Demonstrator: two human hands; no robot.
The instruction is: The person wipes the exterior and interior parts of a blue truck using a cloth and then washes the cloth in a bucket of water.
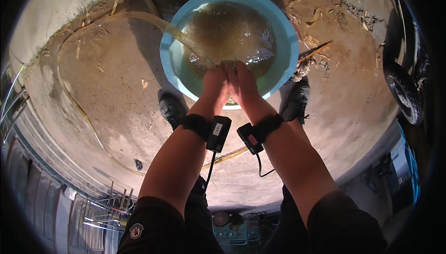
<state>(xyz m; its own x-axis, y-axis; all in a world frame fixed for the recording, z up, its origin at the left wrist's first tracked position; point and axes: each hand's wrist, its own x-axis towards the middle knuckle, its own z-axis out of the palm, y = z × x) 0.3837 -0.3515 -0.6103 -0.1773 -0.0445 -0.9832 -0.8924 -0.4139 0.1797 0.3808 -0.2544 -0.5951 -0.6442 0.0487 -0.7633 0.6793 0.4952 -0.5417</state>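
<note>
A round light-blue plastic basin (166, 56) of murky brown water (223, 27) stands on the ground before me. My left hand (215, 83) and my right hand (244, 81) are close together over its near side, fingers curled. A small greyish wet thing (229, 64) shows at the fingertips, but I cannot tell what it is or which hand has it. A translucent yellowish hose (181, 37) crosses the left rim, and its end comes down beside my left fingers. Whether the left hand touches the hose is unclear.
The hose loops over the concrete ground (115, 90) on the left. Thin wooden sticks (315, 52) and dry leaves lie right of the basin. My black shoes (171, 107) flank it. A wheel with a tyre (403, 93) is at far right, a metal rack (111, 208) at lower left.
</note>
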